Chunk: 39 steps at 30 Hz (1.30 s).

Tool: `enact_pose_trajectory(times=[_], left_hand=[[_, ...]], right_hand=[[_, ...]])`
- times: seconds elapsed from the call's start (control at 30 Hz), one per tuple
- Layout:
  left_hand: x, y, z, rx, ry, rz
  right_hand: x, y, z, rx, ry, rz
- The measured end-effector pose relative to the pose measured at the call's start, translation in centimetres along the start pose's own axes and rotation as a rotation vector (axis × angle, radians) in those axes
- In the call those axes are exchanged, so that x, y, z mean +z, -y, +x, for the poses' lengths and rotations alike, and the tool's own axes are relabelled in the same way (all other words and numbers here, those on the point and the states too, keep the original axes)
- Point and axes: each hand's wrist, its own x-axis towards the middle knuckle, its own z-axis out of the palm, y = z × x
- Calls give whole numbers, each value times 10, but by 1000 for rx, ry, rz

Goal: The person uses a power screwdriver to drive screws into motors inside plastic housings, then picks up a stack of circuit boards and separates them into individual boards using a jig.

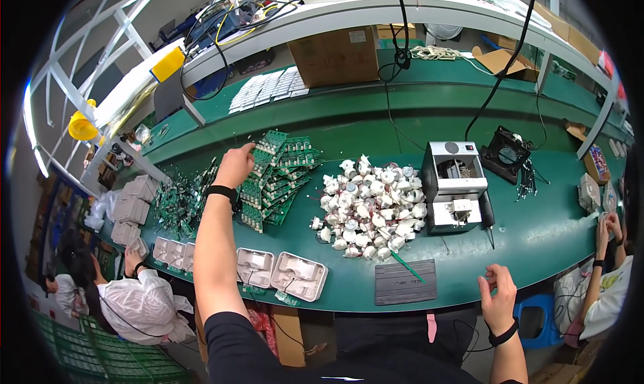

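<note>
My left hand [235, 167] reaches far over the bench to a pile of green circuit board panels [285, 176]. Its fingers close on the left edge of the top circuit board panel [263, 173]; the fingertips are partly hidden. My right hand [498, 295] hovers at the bench's front edge, fingers loosely bent and apart, holding nothing. A dark grey mat [396, 291] lies to its left, with a green pen-like tool [408, 266] resting across it. Behind the mat is a heap of white plastic parts with wires [372, 206].
A grey metal machine [456, 186] stands right of the heap, beside a black fan unit [508, 154]. Pale housings [300, 277] line the front edge. Loose small green boards [178, 203] lie left. Co-workers [144, 300] sit on both sides. Cables [401, 57] hang overhead.
</note>
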Motion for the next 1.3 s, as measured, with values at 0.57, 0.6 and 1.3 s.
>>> enact_pose_trajectory(times=[0.57,0.6,1.3], left_hand=[[24,-16,3,-109,-152,169],[26,-15,1,-64,-350,186],[-41,-176,-136,390,-914,-312]], right_hand=[[6,0,6,-45,53,-63],[7,0,8,-56,60,-66],[13,24,23,-67,157,376]])
